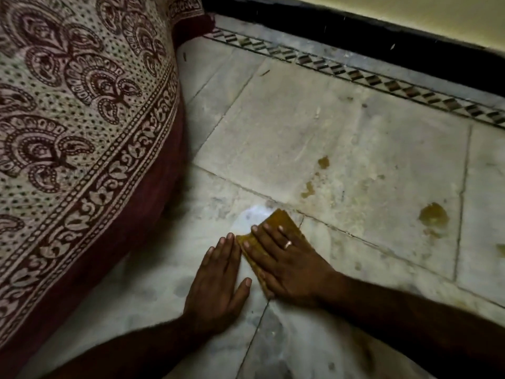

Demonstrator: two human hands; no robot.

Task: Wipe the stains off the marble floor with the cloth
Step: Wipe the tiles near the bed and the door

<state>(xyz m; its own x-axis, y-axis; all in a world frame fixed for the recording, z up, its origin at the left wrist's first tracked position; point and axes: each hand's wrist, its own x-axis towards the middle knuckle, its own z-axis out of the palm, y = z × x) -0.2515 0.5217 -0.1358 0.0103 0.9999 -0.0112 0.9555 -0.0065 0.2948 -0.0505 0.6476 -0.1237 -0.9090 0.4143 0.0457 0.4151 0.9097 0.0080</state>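
Note:
A folded yellow-brown cloth (278, 220) lies flat on the pale marble floor (355, 138). My right hand (287, 261), wearing a ring, presses on it with straight fingers and covers most of it. My left hand (218, 280) rests flat on the floor just left of the cloth, fingertips at its edge. Brownish-yellow stains mark the floor to the right: a large one (434, 216), a smaller one (323, 162) and another (308, 190). The floor around the cloth looks wet and shiny.
A bed or mattress with a maroon and cream patterned cover (82, 119) fills the left side. A patterned inlay strip (369, 77) and a black skirting (355, 31) run along the far wall. A faint stain (500, 248) sits at the right edge.

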